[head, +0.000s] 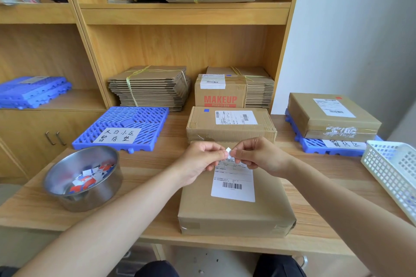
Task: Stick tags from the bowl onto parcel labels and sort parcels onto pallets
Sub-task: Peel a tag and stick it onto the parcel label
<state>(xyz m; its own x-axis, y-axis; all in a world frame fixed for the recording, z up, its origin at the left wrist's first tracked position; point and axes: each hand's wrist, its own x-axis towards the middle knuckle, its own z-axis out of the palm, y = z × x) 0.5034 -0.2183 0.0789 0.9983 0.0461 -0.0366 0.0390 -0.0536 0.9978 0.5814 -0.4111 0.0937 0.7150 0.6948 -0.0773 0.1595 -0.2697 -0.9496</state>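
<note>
Our left hand (202, 157) and right hand (258, 155) both pinch a white tag (228, 151) above the label (234, 184) on the near parcel (234, 216); steel bowl (96, 195) sits left.

- "MAKEUP", red print, on the front of the brown cardboard box (221, 94) at the back; the line beneath is blurred.
- "太白小区 暂存垫", handwritten, on the white paper slip (117, 135) on the left blue plastic lattice pallet (135, 119).
- The white shipping label (233, 184) on the near brown parcel (234, 213) has a barcode; its print is too small to read.

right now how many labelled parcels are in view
4: the nearest parcel, a second parcel right behind it, the MAKEUP box behind that, and a fourth parcel on the right blue pallet. Others may be hidden.
</note>
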